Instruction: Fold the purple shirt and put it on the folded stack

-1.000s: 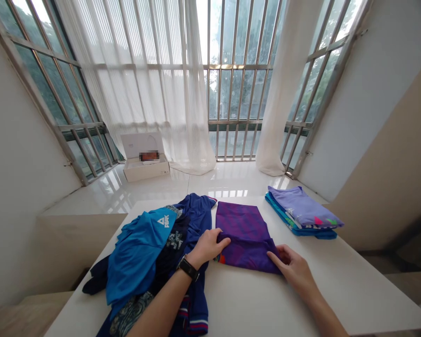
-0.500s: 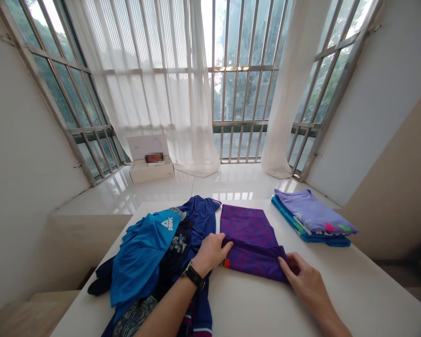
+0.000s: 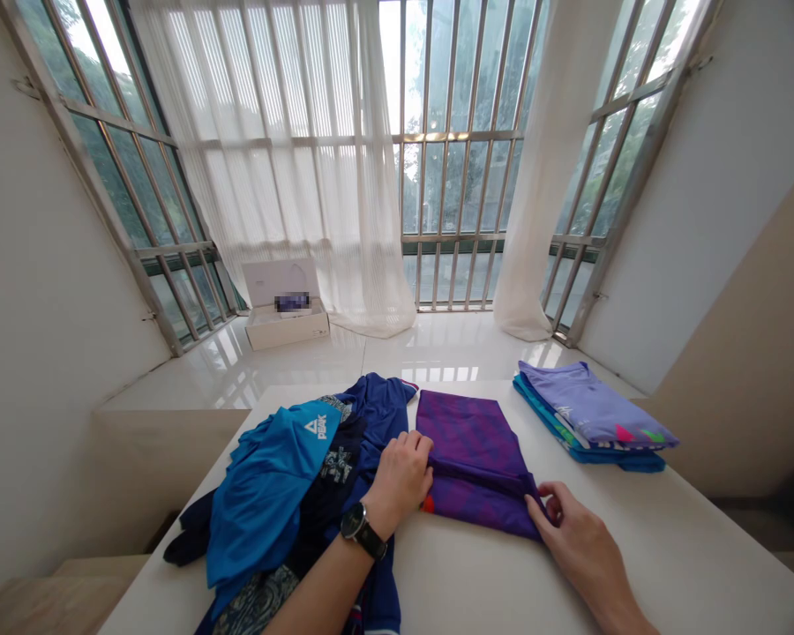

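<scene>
A purple patterned shirt [image 3: 471, 432] lies folded on the white table, with a crosswise fold in its nearer part and a small orange patch near its left corner. My left hand [image 3: 402, 476], with a black watch [image 3: 363, 529] on the wrist, closes its curled fingers on the shirt's left edge; the thumb is hidden. At the near right corner, my right hand [image 3: 579, 534] pinches the fabric between thumb and fingers. Left of the shirt is a loose heap of clothes, with a bright blue top [image 3: 271, 494] over a dark blue garment [image 3: 380, 414].
A stack of folded clothes [image 3: 592, 414], lavender on top, sits at the table's right side. Behind the table [image 3: 463, 582], a windowsill holds an open white box [image 3: 288, 331]. White curtains [image 3: 291, 176] hang before barred windows.
My left hand has turned over slightly, so its thumb is out of sight and the watch face shows more. My right hand keeps its pinch at the corner with little movement.
</scene>
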Action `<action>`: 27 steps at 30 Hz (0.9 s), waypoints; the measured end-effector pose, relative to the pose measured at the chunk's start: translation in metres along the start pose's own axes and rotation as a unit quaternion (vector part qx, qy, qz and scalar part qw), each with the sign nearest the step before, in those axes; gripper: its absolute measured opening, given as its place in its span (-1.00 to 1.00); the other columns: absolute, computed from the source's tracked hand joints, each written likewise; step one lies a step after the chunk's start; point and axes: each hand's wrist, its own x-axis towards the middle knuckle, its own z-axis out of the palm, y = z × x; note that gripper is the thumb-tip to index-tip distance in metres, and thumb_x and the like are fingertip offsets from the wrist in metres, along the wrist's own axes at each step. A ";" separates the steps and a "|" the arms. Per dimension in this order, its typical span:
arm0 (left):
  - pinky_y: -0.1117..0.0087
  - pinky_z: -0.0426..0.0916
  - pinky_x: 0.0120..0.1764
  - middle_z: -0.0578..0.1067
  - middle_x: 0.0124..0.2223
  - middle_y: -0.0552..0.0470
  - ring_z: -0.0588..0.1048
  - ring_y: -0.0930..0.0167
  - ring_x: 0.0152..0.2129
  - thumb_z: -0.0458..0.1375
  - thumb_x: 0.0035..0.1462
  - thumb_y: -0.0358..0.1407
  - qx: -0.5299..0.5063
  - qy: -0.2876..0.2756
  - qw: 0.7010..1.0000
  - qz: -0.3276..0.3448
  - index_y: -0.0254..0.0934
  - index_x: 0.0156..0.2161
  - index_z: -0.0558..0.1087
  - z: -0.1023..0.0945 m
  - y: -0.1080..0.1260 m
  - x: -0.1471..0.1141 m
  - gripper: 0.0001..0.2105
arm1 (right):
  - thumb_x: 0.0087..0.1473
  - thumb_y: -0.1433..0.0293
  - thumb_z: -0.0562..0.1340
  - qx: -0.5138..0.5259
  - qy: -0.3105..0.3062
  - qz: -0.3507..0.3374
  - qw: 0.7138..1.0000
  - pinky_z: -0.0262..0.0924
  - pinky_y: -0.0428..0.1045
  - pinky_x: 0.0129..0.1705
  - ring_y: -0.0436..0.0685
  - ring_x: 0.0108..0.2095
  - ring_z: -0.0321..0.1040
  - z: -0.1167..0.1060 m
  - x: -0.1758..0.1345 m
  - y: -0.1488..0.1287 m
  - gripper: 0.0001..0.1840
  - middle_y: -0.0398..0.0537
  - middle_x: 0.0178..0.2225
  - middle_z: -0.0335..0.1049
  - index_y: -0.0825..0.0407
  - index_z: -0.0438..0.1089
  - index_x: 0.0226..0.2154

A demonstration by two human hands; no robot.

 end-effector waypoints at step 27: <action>0.40 0.38 -0.23 0.53 -0.21 0.02 0.51 0.35 -0.29 0.02 0.24 -0.42 -0.047 -0.055 0.989 0.129 -0.20 -0.12 0.43 0.001 0.009 -0.006 -0.82 | 0.26 0.14 0.08 -0.029 0.138 -0.254 0.957 0.37 -0.01 -0.24 0.14 -0.23 0.48 0.000 -0.017 -0.002 -0.70 -0.03 -0.21 0.47 -0.08 0.44 -0.19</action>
